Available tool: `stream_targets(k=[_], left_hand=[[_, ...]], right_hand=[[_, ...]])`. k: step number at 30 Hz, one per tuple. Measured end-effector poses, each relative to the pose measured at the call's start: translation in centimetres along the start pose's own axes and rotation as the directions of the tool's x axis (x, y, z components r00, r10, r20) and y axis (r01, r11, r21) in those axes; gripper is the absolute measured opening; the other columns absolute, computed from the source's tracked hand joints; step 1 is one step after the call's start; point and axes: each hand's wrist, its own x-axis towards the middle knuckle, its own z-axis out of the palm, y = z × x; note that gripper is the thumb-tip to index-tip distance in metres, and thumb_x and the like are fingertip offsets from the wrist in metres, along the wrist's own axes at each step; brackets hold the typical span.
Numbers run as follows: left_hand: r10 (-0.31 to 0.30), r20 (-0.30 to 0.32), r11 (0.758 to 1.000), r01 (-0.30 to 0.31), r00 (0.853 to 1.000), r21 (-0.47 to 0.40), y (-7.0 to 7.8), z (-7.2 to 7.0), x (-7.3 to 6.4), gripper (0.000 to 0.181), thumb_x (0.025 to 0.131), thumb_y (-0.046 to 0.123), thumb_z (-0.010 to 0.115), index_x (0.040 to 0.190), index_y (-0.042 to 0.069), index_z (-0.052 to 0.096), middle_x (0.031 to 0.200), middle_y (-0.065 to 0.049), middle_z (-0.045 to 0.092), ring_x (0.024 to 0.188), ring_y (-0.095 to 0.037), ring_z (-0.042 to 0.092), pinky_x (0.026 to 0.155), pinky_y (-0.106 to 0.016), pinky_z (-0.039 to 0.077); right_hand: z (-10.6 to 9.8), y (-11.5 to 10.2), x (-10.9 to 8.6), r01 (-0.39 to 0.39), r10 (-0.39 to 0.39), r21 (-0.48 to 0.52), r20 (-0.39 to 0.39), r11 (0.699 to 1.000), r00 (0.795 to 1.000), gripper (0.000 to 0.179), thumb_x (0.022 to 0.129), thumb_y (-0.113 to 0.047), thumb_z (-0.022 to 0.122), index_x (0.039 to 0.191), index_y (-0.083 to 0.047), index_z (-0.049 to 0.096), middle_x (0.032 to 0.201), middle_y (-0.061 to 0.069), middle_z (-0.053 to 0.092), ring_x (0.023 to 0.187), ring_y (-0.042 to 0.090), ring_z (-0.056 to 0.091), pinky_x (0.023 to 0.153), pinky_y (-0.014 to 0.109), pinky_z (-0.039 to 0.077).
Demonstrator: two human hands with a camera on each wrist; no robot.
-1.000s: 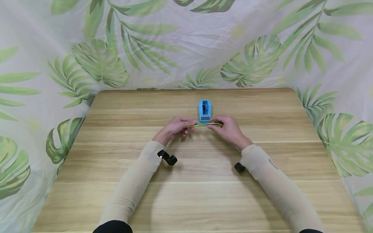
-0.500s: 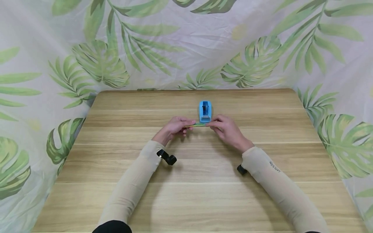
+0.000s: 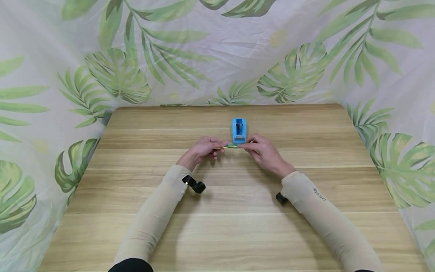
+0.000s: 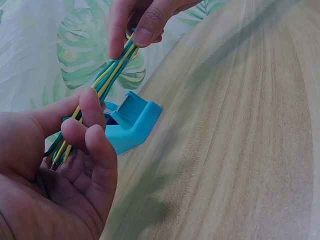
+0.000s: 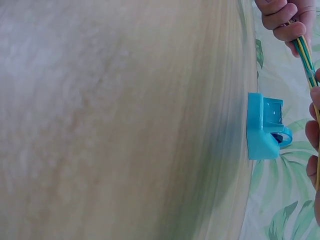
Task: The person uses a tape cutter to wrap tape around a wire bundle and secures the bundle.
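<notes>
My left hand (image 3: 204,147) grips one end of a bundle of thin green and yellow wires (image 4: 111,77). The wire ends poke out by its palm in the left wrist view. Towards the other end, my right hand (image 3: 264,152) pinches the bundle between thumb and fingers, hiding part of it. The wires run straight between both hands, above the table. Just beyond them stands a blue tape dispenser (image 3: 239,130), its toothed cutter edge facing me.
The wooden table (image 3: 217,226) ends at a back edge just past the dispenser. Behind hangs a white cloth (image 3: 238,49) printed with green leaves. A small black camera (image 3: 195,185) is strapped at the left wrist.
My right hand has slid left along the wires, narrowing the gap between the hands. The wire stretch seen inside its grip a second ago is now covered. My left hand stays nearly still.
</notes>
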Motion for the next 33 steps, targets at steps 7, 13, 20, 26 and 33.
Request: stream_targets(k=[7, 13, 20, 26, 33], left_hand=[[0.001, -0.004, 1.0, -0.001, 1.0, -0.004, -0.06, -0.04, -0.02, 0.023, 0.097, 0.022, 0.071, 0.104, -0.001, 0.072, 0.074, -0.003, 0.067, 0.056, -0.011, 0.048, 0.052, -0.023, 0.047], [0.005, -0.011, 1.0, -0.005, 1.0, 0.0, -0.11, -0.1, 0.05, 0.026, 0.096, 0.02, 0.071, 0.11, -0.002, 0.072, 0.075, -0.005, 0.068, 0.057, -0.012, 0.048, 0.053, -0.023, 0.047], [0.005, -0.008, 1.0, -0.005, 1.0, -0.015, -0.01, -0.14, 0.04, 0.028, 0.096, 0.016, 0.071, 0.115, -0.005, 0.07, 0.075, -0.006, 0.069, 0.057, -0.012, 0.048, 0.052, -0.023, 0.047], [0.013, -0.026, 1.0, -0.013, 1.0, -0.013, 0.07, -0.09, 0.0, 0.026, 0.094, 0.016, 0.073, 0.111, -0.005, 0.071, 0.077, -0.009, 0.07, 0.057, -0.012, 0.05, 0.052, -0.023, 0.048], [0.028, -0.045, 0.999, -0.026, 0.999, 0.029, 0.24, -0.04, -0.07, 0.025, 0.092, 0.017, 0.076, 0.108, -0.002, 0.073, 0.077, -0.008, 0.072, 0.057, -0.013, 0.051, 0.052, -0.023, 0.047]], right_hand=[[0.15, -0.02, 0.05, -0.01, 0.01, 0.004, -0.001, 1.0, 1.0, 0.028, 0.09, 0.006, 0.071, 0.112, -0.01, 0.078, 0.101, 0.01, 0.063, 0.087, 0.021, 0.059, 0.073, 0.035, 0.053], [0.11, -0.19, 0.09, -0.015, 0.015, -0.007, 0.012, 1.0, 1.0, 0.029, 0.091, 0.006, 0.07, 0.115, -0.009, 0.077, 0.102, 0.01, 0.063, 0.088, 0.021, 0.059, 0.073, 0.035, 0.053], [0.03, -0.25, 0.08, -0.047, 0.047, -0.015, 0.036, 0.999, 0.998, 0.029, 0.092, 0.005, 0.07, 0.117, -0.009, 0.076, 0.103, 0.01, 0.062, 0.088, 0.022, 0.059, 0.074, 0.036, 0.053], [0.06, -0.18, 0.06, -0.097, 0.099, -0.027, 0.075, 0.995, 0.992, 0.032, 0.093, 0.002, 0.07, 0.121, -0.011, 0.075, 0.103, 0.009, 0.063, 0.091, 0.022, 0.059, 0.077, 0.037, 0.053], [-0.04, -0.1, 0.0, -0.145, 0.146, -0.021, 0.111, 0.989, 0.983, 0.034, 0.093, -0.001, 0.07, 0.125, -0.013, 0.073, 0.099, 0.008, 0.065, 0.085, 0.02, 0.058, 0.073, 0.035, 0.051]])
